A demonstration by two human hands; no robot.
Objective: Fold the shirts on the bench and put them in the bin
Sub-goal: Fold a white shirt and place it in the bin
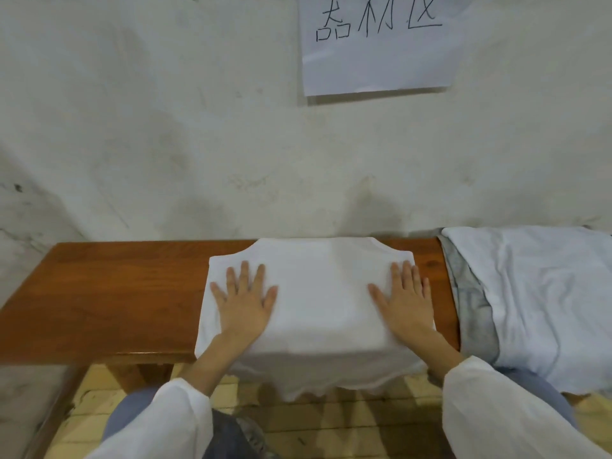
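A white shirt (318,303) lies spread on the brown wooden bench (109,293), its sides folded in and its lower hem hanging over the front edge. My left hand (243,299) presses flat on the shirt's left side with fingers spread. My right hand (405,299) lies flat on its right side, fingers straight. No bin shows in the view.
A pile of pale blue and grey shirts (536,306) covers the bench's right end, draping over the front. A paper sign (374,44) hangs on the whitewashed wall behind. My knees and a yellow tiled floor (347,422) lie below the bench.
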